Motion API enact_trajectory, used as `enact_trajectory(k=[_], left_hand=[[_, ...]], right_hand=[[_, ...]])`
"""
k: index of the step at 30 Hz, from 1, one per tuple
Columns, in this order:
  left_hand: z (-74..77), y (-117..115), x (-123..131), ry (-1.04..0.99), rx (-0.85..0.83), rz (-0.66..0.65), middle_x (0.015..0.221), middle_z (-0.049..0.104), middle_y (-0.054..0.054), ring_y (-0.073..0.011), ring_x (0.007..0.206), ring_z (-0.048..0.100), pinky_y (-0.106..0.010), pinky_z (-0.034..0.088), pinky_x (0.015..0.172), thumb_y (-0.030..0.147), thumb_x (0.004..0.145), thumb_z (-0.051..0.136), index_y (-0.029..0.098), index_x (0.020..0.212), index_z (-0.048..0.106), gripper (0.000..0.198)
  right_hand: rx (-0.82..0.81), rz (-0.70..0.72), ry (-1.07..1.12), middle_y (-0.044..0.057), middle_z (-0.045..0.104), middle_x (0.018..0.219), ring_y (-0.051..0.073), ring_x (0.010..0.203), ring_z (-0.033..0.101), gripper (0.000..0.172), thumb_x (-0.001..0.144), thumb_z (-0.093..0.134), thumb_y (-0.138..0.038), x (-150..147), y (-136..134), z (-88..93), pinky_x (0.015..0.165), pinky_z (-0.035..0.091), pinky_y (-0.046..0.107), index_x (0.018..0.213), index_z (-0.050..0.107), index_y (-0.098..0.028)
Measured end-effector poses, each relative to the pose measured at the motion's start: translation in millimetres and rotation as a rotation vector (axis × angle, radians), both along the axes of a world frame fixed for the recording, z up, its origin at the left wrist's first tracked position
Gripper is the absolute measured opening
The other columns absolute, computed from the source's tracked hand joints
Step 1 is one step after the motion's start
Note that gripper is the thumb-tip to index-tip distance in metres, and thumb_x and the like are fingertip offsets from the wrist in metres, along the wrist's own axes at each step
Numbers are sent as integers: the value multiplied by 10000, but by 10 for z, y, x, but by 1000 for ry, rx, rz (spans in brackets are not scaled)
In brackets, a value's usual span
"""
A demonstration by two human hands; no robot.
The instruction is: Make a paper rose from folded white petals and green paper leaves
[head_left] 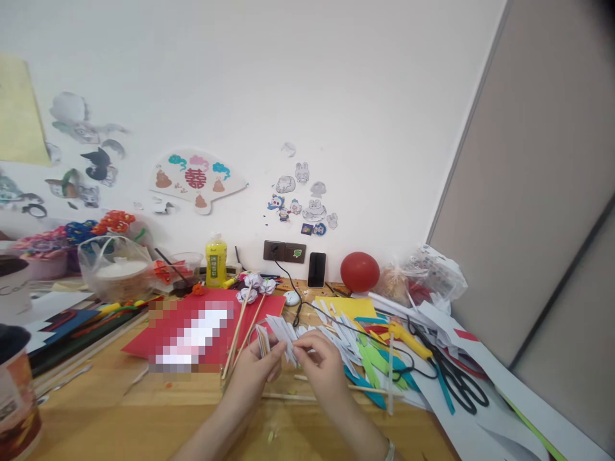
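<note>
Near the middle of the table, my left hand [257,368] is closed around a small bundle of folded paper strips [263,341]. White paper strips [284,333] fan out between my two hands. My right hand [321,360] pinches the lower right end of these white strips with thumb and forefinger. Just behind my left hand, wooden sticks [238,323] topped with crumpled paper flowers [252,282] lean over a red sheet [144,333]. More cut white strips [343,333] lie in a pile behind and right of my right hand.
Black scissors [456,381], a yellow glue gun [410,339] with its cable, and green strips [369,358] lie at the right. A red balloon [360,272], a phone [316,270] and a yellow bottle [216,261] stand along the wall. A cup [16,397] is at the left edge.
</note>
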State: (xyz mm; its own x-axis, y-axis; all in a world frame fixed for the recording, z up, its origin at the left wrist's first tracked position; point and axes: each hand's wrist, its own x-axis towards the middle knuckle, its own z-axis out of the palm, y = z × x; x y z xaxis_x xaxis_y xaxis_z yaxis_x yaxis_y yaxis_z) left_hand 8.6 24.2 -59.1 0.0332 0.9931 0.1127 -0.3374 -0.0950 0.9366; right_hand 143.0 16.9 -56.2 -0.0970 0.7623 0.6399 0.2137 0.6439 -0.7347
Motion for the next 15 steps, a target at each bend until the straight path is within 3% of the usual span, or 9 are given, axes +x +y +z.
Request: enact_trajectory(k=[6, 10, 13, 15], left_hand=[[3, 83, -103, -53, 4, 60, 353, 364, 136, -30, 338, 257, -174, 177, 385, 508, 577, 760, 169, 727, 527, 438], [82, 165, -258, -105, -8, 211, 370, 348, 151, -32, 345, 238, -159, 164, 368, 498, 586, 754, 197, 759, 483, 440], [103, 218, -356, -126, -21, 297, 377, 332, 159, -31, 355, 234, -147, 187, 367, 491, 564, 765, 199, 766, 475, 458], [81, 240, -386, -118, -42, 315, 371, 328, 158, -31, 354, 236, -148, 193, 365, 487, 554, 770, 189, 766, 491, 461]], right_hand=[[84, -125, -206, 68, 630, 867, 188, 835, 571, 215, 877, 430, -207, 93, 19, 1, 765, 451, 312, 905, 643, -194], [-25, -125, -418, 45, 660, 863, 170, 779, 599, 304, 824, 465, -123, 296, 196, -73, 711, 454, 274, 1071, 625, -196], [-134, -106, -604, -1, 668, 732, 163, 684, 610, 283, 700, 623, -91, 402, 276, -128, 632, 439, 242, 945, 690, -217], [-172, -149, -683, 21, 678, 787, 183, 775, 615, 144, 711, 663, -140, 404, 302, -148, 690, 440, 265, 833, 706, -201]])
